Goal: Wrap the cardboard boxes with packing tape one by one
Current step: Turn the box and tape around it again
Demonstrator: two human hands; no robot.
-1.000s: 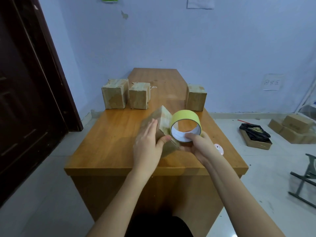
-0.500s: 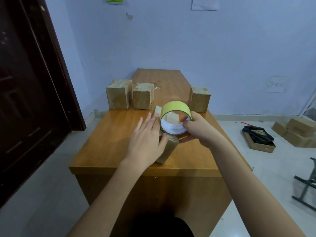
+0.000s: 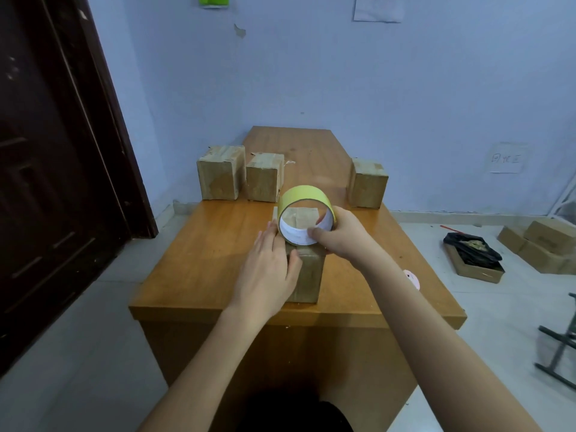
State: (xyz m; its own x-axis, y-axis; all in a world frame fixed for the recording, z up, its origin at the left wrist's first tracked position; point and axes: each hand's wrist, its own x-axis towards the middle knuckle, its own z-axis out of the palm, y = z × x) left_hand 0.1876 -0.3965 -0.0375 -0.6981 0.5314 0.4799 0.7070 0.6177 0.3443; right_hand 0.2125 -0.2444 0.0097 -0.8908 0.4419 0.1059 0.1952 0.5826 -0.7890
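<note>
Box in hand (image 3: pixel 307 275): stood on the bench (image 3: pixel 199 263), near edge, long axis running away from the person.
Tape roll (image 3: pixel 304 215): held over the box top.
Right hand (image 3: pixel 339 236): pinched on the roll.
Left hand (image 3: pixel 269 271): spread flat against the box's left side.
Nearer hand: left.

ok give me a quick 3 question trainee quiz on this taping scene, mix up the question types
1. True or false: the right hand holds the yellow tape roll over the cardboard box at the near edge of the desk.
2. How many other boxes stand at the far part of the desk?
3. The left hand is: A) lifting the roll, B) lying flat against the box's left side, C) resting on the floor.

Key
1. True.
2. Three: the left box and the middle box side by side, the right box apart from them.
3. B.
</note>
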